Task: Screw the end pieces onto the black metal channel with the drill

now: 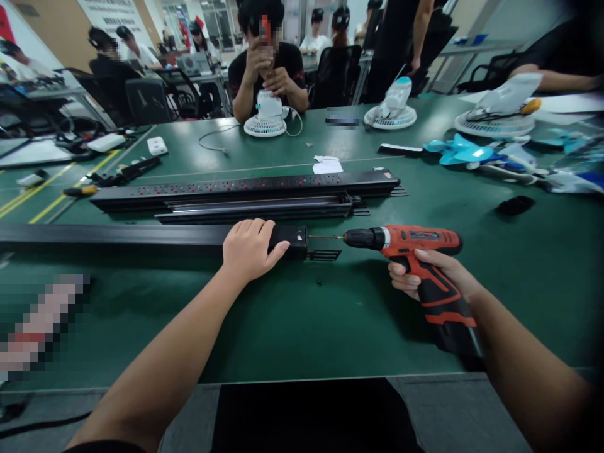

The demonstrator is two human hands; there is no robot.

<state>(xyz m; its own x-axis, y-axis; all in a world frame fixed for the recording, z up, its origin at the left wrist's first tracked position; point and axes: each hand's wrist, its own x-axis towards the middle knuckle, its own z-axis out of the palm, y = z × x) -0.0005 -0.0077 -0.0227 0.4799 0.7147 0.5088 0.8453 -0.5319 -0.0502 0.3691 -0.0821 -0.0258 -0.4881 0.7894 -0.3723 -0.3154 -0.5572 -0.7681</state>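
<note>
My left hand (249,248) lies closed over the right end of a long black metal housing (141,238) that runs along the green table (302,327). My right hand (434,277) grips the handle of a red and black cordless drill (415,251). The drill lies level, its thin bit pointing left at the end face of the housing. A tiny dark screw (320,282) rests on the mat just below the housing's end.
Behind lie a long black power strip (245,189) with red switches and a second black rail (255,211). Small white fans (265,116), (391,107), blue fan blades (460,151), a black brush (401,150) and paper scraps sit farther back. People sit across the table.
</note>
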